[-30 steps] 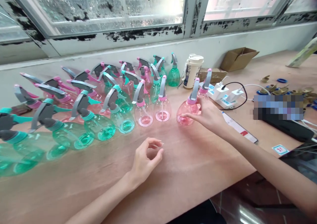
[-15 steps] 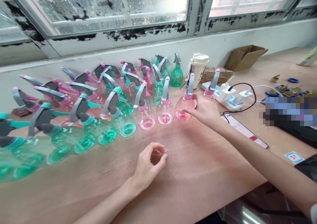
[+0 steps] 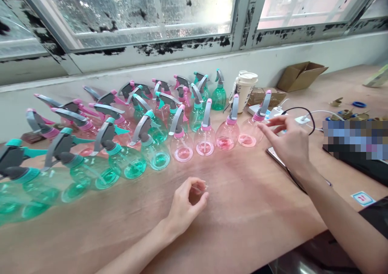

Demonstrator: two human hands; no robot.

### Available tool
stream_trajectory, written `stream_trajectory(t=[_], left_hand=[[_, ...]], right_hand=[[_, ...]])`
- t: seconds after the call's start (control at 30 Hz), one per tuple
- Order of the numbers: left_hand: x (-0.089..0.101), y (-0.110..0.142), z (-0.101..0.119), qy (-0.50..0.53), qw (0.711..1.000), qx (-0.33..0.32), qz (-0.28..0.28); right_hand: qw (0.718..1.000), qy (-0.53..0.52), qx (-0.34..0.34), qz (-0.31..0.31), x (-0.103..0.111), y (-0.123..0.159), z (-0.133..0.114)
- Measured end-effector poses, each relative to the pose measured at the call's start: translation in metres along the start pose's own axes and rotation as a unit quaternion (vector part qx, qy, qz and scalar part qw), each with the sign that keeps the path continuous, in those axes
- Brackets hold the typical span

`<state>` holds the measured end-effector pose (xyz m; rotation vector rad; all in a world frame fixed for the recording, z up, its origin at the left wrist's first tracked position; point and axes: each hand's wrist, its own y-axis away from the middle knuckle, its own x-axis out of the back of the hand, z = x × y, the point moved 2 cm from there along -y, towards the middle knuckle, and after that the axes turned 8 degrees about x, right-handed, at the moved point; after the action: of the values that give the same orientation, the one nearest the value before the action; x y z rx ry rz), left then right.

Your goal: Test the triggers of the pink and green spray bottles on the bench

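Free tabletop between left hand and right hand, spray bottles blocking the wall side

1. The bare right hand has let go of the rounded, see-through pink plastic spray bottle with the grey trigger head.
2. That bottle has shifted left and now stands close beside the paler pink spray bottle.
3. The right hand has moved right, its fingertips now at the rightmost pink spray bottle, whose base has come into view.
4. The flat, dark-edged phone is now mostly hidden behind hand and wrist.
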<state>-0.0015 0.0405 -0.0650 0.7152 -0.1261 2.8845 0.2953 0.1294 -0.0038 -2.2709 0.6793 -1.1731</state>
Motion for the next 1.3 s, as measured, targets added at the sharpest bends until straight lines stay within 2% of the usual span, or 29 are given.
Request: stream_trajectory(t=[0.07,0.1,0.23,0.33,0.43,0.53,0.67,0.8,0.97,1.17,1.3], left_hand=[[-0.001,0.000,-0.001,0.004,1.000,-0.002,0.001],[-0.001,0.000,-0.001,0.005,1.000,-0.002,0.001],[-0.003,0.001,-0.003,0.005,1.000,-0.004,0.006],[-0.004,0.004,-0.003,0.005,1.000,-0.011,0.010],[-0.004,0.007,-0.002,0.006,1.000,-0.016,0.009],[-0.002,0.009,0.000,0.003,1.000,-0.024,0.008],[0.003,0.011,0.005,0.000,1.000,-0.026,0.003],[0.011,0.014,0.015,-0.004,1.000,-0.029,0.000],[0.029,0.019,0.031,0.009,0.999,-0.049,0.012],[0.059,0.031,0.040,0.021,0.995,-0.062,0.073],[0.075,0.043,0.040,0.010,0.992,-0.040,0.120]], right_hand=[[1.000,-0.001,-0.009,0.015,0.000,-0.008,0.013],[1.000,-0.014,-0.009,0.002,-0.003,-0.013,0.019],[0.990,-0.086,-0.015,-0.108,-0.027,-0.027,0.034],[0.988,-0.067,-0.023,-0.134,-0.035,-0.027,0.038],[0.991,-0.030,-0.019,-0.132,-0.027,-0.017,0.038],[0.988,0.014,-0.007,-0.151,-0.010,0.005,0.030],[0.989,0.010,0.018,-0.148,0.010,0.046,0.003],[0.980,-0.020,0.089,-0.177,0.009,0.082,-0.040],[0.956,-0.083,0.175,-0.218,-0.014,0.107,-0.099],[0.922,-0.091,0.303,-0.222,-0.049,0.125,-0.162],[0.904,-0.112,0.333,-0.245,-0.066,0.140,-0.198]])
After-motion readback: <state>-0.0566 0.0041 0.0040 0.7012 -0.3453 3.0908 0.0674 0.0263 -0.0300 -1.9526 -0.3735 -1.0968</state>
